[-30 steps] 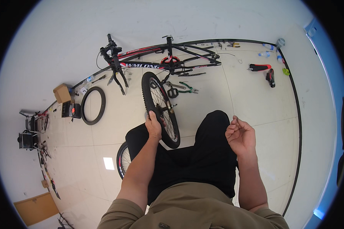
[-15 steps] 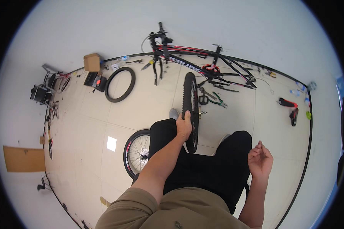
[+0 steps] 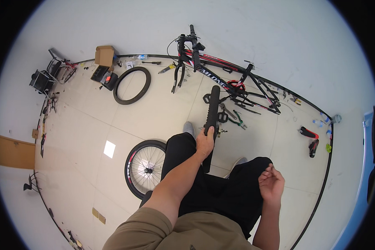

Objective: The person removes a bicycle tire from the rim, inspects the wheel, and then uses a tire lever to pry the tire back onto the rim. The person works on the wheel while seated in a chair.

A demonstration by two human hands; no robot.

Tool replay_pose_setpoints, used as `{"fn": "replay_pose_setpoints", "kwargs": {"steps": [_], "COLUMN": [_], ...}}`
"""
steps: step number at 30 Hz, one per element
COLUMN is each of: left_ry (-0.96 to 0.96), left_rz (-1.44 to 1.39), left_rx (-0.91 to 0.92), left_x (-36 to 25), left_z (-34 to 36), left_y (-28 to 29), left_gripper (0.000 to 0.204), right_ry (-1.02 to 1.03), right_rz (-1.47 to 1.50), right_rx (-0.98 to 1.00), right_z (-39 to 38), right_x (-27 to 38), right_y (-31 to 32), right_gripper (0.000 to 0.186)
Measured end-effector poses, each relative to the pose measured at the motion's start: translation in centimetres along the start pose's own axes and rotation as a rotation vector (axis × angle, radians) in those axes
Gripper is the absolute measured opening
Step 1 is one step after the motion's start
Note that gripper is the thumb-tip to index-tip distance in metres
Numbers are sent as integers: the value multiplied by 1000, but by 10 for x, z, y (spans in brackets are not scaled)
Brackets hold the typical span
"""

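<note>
A bicycle wheel (image 3: 212, 109) with a knobby black tyre stands almost edge-on between my knees. My left hand (image 3: 204, 143) is closed round the near part of its tyre. Part of the metal axle shows at the wheel's right side; its spokes are hidden from this angle. By my right knee, my right hand (image 3: 271, 183) hangs in the air, fingers curled and tips drawn together. Whether something small is in them I cannot make out. Beyond the wheel, a black and red bicycle frame (image 3: 237, 81) with fork and handlebar leans by the wall.
A second spoked wheel (image 3: 133, 177) lies left of my leg. A loose tyre (image 3: 146, 85) rests farther off, near an open cardboard box (image 3: 105, 55). Green-handled pliers (image 3: 240, 121) lie beside a pedal (image 3: 223, 117). At the right are a saddle (image 3: 308, 133) and several bottles (image 3: 318, 123).
The wheel in my left hand has turned more edge-on and tilted. My right hand has shifted slightly left and down. The whole view has swung a little.
</note>
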State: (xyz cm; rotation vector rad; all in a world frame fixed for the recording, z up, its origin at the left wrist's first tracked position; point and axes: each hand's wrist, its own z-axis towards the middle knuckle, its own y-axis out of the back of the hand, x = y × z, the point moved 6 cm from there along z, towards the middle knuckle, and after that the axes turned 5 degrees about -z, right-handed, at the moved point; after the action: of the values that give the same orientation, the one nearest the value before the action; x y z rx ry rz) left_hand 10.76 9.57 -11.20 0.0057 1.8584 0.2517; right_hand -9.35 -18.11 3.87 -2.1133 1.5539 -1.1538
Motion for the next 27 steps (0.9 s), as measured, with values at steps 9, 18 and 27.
{"fn": "replay_pose_setpoints", "kwargs": {"steps": [9, 18, 27], "left_ry": [-93, -15, 68], "left_rz": [-78, -104, -175], "left_rx": [48, 81, 170], "left_x": [-60, -36, -42], "left_z": [-20, -29, -29], "left_y": [-21, -6, -13], "left_gripper": [45, 45, 38], "right_ry": [-152, -257, -408], "right_rz": [-486, -600, -483], "right_rx": [106, 387, 722], "right_z": [109, 220, 219], "right_x": [-61, -129, -128], "right_y": [-59, -134, -154], "right_gripper": [26, 32, 37]}}
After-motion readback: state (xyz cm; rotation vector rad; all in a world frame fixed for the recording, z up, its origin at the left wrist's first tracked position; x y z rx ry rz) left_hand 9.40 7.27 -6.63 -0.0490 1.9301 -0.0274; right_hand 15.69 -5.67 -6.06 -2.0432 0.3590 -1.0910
